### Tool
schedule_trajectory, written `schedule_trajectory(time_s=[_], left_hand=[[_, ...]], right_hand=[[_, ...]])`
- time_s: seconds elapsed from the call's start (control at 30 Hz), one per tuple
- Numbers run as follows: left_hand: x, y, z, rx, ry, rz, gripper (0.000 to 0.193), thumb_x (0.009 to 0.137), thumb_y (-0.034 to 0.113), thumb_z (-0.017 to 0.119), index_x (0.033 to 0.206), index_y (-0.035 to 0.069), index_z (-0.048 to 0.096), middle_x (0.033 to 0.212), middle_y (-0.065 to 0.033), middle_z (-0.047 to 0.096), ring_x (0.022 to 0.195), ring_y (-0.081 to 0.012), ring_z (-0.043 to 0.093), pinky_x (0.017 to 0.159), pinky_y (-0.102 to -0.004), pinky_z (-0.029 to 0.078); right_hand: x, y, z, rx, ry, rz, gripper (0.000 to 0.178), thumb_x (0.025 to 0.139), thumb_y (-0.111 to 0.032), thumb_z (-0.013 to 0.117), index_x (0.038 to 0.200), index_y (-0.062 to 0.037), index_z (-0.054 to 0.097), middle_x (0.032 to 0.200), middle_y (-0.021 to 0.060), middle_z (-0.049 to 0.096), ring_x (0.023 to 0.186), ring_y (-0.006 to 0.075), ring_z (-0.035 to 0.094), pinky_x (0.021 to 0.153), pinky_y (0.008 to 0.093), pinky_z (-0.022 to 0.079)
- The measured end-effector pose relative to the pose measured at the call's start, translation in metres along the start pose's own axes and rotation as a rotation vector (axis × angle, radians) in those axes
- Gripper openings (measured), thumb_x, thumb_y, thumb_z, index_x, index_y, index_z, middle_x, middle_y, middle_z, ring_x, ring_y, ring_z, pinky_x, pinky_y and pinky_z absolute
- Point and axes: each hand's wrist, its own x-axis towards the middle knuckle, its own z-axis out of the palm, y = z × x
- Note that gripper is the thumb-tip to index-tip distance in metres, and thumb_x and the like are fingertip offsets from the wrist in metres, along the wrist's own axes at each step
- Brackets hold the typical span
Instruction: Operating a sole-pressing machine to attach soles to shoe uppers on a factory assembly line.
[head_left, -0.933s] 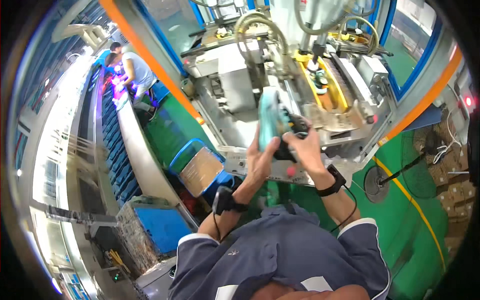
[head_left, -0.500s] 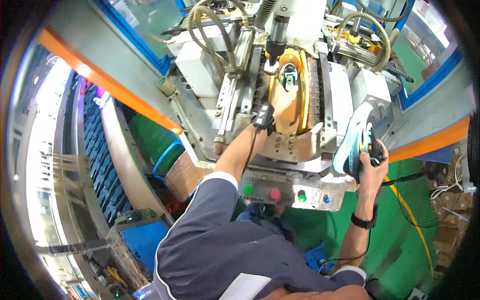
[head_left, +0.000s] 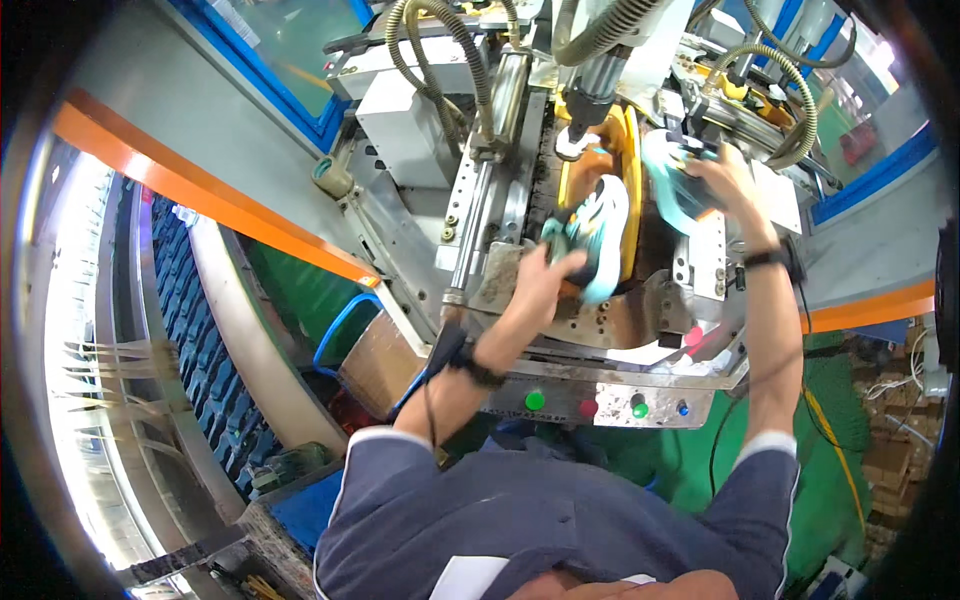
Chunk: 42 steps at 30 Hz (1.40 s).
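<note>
My left hand (head_left: 540, 282) is closed around a sneaker (head_left: 606, 232) with a white and pale teal sole and a dark upper. I hold it tilted over the front of the machine's yellow-sided cavity (head_left: 633, 150), sole turned to the right. My right hand (head_left: 735, 185) grips a second sneaker (head_left: 664, 180), also pale teal-soled and smeared by motion, just right of the cavity. The two shoes are apart. Above the cavity's left side hangs a dark press rod (head_left: 592, 95) with a white pad at its tip.
A panel with coloured push buttons (head_left: 535, 400) runs along the machine's front. White housings (head_left: 405, 125) and ribbed hoses (head_left: 470, 60) flank the cavity. Orange-edged frame posts (head_left: 220, 205) stand at both sides, and a blue-slatted conveyor (head_left: 190, 300) lies to the left.
The left-hand sneaker has come out of the cavity toward me. My right hand has carried the other sneaker from the machine's right front corner up and inward beside the cavity.
</note>
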Motion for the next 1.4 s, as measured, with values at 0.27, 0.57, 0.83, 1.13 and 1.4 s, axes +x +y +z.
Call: schedule_trajectory(time_s=[0.27, 0.57, 0.83, 1.13, 1.4], left_hand=[[-0.255, 0.022, -0.079, 0.228, 0.379, 0.084, 0.063, 0.074, 0.013, 0.072, 0.13, -0.003, 0.048, 0.117, -0.0078, 0.059, 0.106, -0.0154, 0.055, 0.095, -0.0299, 0.042], [-0.346, -0.047, -0.057, -0.225, 0.789, 0.358, 0.052, 0.088, 0.001, 0.055, 0.138, -0.006, 0.038, 0.128, -0.0125, 0.055, 0.115, -0.0219, 0.057, 0.099, -0.0353, 0.046], [-0.384, -0.138, -0.025, -0.572, 0.877, 0.363, 0.045, 0.085, 0.006, 0.067, 0.125, -0.009, 0.051, 0.11, -0.0117, 0.063, 0.101, -0.0186, 0.061, 0.09, -0.0337, 0.05], [-0.468, -0.228, -0.001, -0.51, 1.333, 0.258, 0.043, 0.083, 0.016, 0.07, 0.115, -0.009, 0.056, 0.098, -0.0093, 0.064, 0.083, -0.0146, 0.062, 0.067, -0.0304, 0.052], [-0.547, -0.236, -0.013, -0.525, 1.493, 0.489, 0.046, 0.081, 0.022, 0.072, 0.113, -0.008, 0.056, 0.097, -0.0073, 0.062, 0.086, -0.0128, 0.058, 0.074, -0.0294, 0.047]], right_hand=[[0.06, -0.027, 0.219, -0.155, 0.167, -0.183, 0.04, 0.076, -0.027, 0.068, 0.097, 0.003, 0.053, 0.088, 0.0253, 0.067, 0.084, 0.0389, 0.068, 0.075, 0.0447, 0.055], [-0.015, -0.072, 0.218, -0.111, 0.119, -0.45, 0.027, 0.084, -0.022, 0.062, 0.1, -0.0015, 0.057, 0.093, 0.0231, 0.067, 0.087, 0.0316, 0.069, 0.074, 0.0434, 0.055], [-0.334, -0.043, 0.271, 0.191, -0.426, -1.068, 0.013, 0.086, -0.013, 0.06, 0.096, -0.0066, 0.066, 0.093, 0.0132, 0.066, 0.088, 0.0305, 0.062, 0.076, 0.039, 0.051], [-0.34, 0.002, 0.339, 0.056, -0.489, -1.317, 0.017, 0.087, -0.008, 0.058, 0.103, -0.0067, 0.062, 0.098, 0.014, 0.061, 0.092, 0.0314, 0.059, 0.08, 0.0395, 0.049], [-0.527, -0.135, 0.275, 0.405, -1.733, -0.759, 0.039, 0.09, -0.015, 0.062, 0.125, -0.0001, 0.052, 0.101, 0.0073, 0.062, 0.095, 0.0208, 0.063, 0.081, 0.0337, 0.051]])
